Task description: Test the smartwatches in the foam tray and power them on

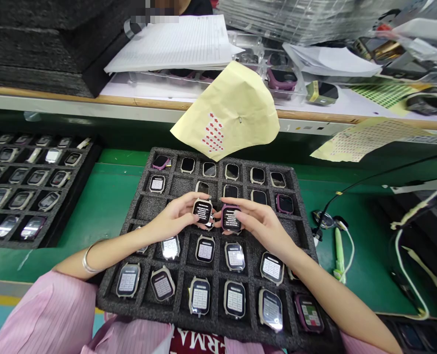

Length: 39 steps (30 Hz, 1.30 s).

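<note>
My left hand (183, 211) is closed on a light-cased smartwatch (202, 211), its thumb at the lower left of the lit screen. Close beside it, my right hand (253, 216) grips a purple smartwatch (230, 219), thumb on the screen. White lines of text show on both screens. Both watches are held above the middle of a black foam tray (140, 295), whose compartments hold several more watches. In the front rows many screens are lit, such as on the watch (199, 296); those at the back, like the watch (257, 175), are dark. My forearms hide some compartments.
Another foam tray of watches (48, 236) lies on the green surface (111, 169) at left. A shelf edge (137, 105) runs behind, with yellow sticker sheets (236, 113) hanging over it. Black foam blocks (67, 54) and papers (174, 44) sit above. Cables (351, 246) lie at right.
</note>
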{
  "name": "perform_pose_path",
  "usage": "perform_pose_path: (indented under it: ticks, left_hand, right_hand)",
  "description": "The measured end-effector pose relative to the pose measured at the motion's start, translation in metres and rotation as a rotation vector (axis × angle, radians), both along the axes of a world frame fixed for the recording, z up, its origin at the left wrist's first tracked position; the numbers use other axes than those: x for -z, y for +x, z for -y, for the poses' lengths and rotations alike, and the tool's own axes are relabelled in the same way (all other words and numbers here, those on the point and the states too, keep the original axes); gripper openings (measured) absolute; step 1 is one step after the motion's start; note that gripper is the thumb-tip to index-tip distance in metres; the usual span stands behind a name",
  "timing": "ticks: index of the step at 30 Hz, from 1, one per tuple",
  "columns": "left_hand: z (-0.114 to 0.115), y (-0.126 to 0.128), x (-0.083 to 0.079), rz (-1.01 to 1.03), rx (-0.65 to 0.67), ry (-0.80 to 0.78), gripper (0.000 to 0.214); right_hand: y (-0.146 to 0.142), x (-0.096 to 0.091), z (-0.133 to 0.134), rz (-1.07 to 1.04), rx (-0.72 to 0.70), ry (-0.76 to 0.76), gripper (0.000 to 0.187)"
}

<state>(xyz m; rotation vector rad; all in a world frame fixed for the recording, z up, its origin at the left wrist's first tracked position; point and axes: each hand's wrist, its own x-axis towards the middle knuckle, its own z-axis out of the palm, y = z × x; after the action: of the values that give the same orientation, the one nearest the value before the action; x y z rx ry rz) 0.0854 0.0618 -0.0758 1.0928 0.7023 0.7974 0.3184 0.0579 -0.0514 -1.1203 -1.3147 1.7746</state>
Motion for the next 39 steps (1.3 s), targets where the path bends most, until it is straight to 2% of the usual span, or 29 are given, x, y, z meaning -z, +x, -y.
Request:
perform_pose_path:
  ticks: [7,16,20,22,25,28,31,33,35,39]
  left_hand:
    - [-0.001,-0.001,-0.001,-0.033,-0.015,0.0,0.036]
    - [0.001,0.003,-0.007,-0.036,-0.09,-0.056,0.03]
    - [0.0,0.003,-0.008,-0.027,-0.096,-0.073,0.031]
    - [-0.001,0.002,-0.007,-0.006,-0.086,-0.077,0.031]
    - [0.0,0.001,-0.007,0.013,-0.07,-0.075,0.031]
    - [0.001,0.001,-0.006,0.015,-0.069,-0.056,0.043]
    - [0.002,0.001,-0.005,0.005,-0.094,-0.025,0.061]
    - [0.002,0.001,-0.004,-0.019,-0.119,-0.007,0.065]
    - [0.001,0.001,-0.003,-0.047,-0.143,0.012,0.065]
    - [0.001,0.0,-0.004,-0.089,-0.16,0.053,0.066]
  right_hand:
    - [0.001,0.002,0.001,-0.098,0.018,-0.087,0.036]
    - [0.001,-0.002,0.0,-0.11,-0.003,-0.069,0.033]
    - [0.002,-0.002,0.001,-0.049,-0.022,-0.048,0.036]
    - [0.003,-0.004,0.002,-0.014,-0.064,-0.011,0.041]
    - [0.009,-0.01,0.002,0.017,-0.169,0.057,0.063]
    - [0.023,-0.015,0.001,0.224,-0.215,0.182,0.061]
    - [0.044,-0.014,0.0,0.631,-0.226,0.451,0.051]
    - [0.058,-0.01,0.0,0.818,-0.254,0.607,0.047]
    - [0.069,-0.005,0.001,0.895,-0.302,0.676,0.047]
    - [0.085,-0.003,0.002,0.975,-0.398,0.723,0.053]
